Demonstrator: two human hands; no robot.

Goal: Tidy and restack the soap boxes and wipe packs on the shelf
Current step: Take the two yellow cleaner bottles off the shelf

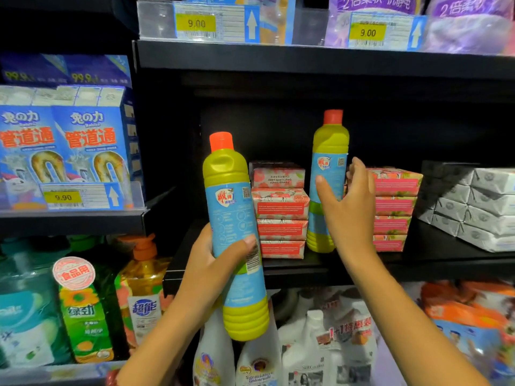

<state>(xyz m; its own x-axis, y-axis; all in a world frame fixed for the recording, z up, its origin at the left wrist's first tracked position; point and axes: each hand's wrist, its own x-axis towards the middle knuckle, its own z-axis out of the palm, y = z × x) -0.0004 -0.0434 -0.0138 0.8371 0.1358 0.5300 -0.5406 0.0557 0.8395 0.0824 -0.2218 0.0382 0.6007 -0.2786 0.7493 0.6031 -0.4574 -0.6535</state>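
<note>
Now the left hand [214,254] grips a red-capped yellow-green plastic bottle [237,218]; the right hand [345,207] spreads open at a matching bottle [328,151] between pink soap-box stacks [280,210].

top tags [196,23] 9.00 x2 | left tag [62,197] 9.90 | blue boxes [89,140] 管道通 | soap box [278,178] Goat's milk soap, upside-dn

Smooth glossy plastic is seen on the bottle [231,207], centre left. Soap boxes [280,203]: printed card, slight sheen. Shelf [432,260] is finished matt black. Price strip [154,22], upper left: clear glossy plastic.

L hand [209,260] grips bottle [231,196]
</note>
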